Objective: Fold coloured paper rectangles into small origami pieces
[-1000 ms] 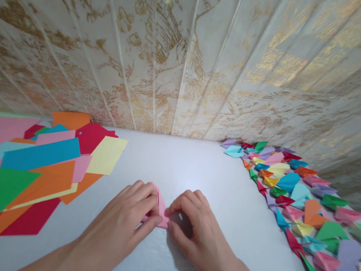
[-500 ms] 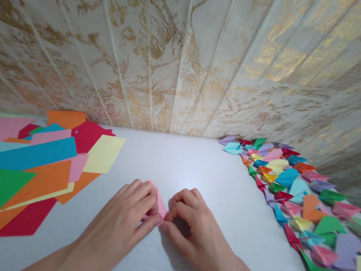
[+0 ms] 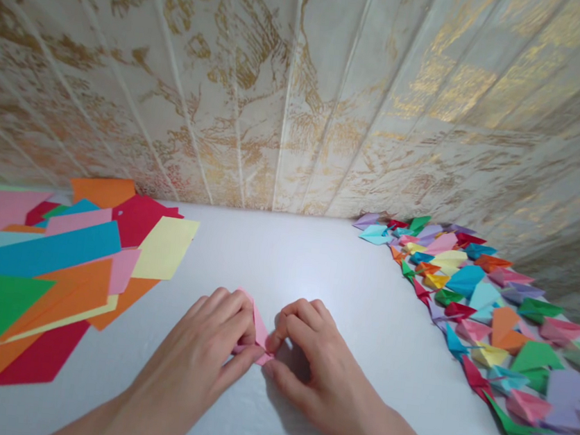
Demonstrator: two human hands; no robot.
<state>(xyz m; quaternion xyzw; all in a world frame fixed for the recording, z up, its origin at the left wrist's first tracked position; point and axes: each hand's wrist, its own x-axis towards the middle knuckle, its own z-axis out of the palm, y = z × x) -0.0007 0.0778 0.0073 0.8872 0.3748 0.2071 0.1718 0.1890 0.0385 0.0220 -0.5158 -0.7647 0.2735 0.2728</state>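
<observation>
A small folded piece of pink paper (image 3: 259, 328) is between my two hands, close above the white table. My left hand (image 3: 216, 338) is closed on it, thumb and fingers pinching its left and lower part and hiding much of it. At its right lower tip, my right hand (image 3: 305, 359) has thumb and index finger curled close together on the paper's edge. The upper point of the pink paper shows past the left fingers. How the folds lie under the fingers is hidden.
Flat coloured paper sheets (image 3: 56, 247) overlap in a pile on the left of the white table (image 3: 275, 258). Along the right side lie many folded paper shapes (image 3: 479, 302) in mixed colours. A patterned white and gold wall (image 3: 282, 105) rises behind the table.
My right hand has shifted slightly right, and a bit more of the pink tip shows between the hands. The left hand keeps its pinch. The view has turned very slightly.
</observation>
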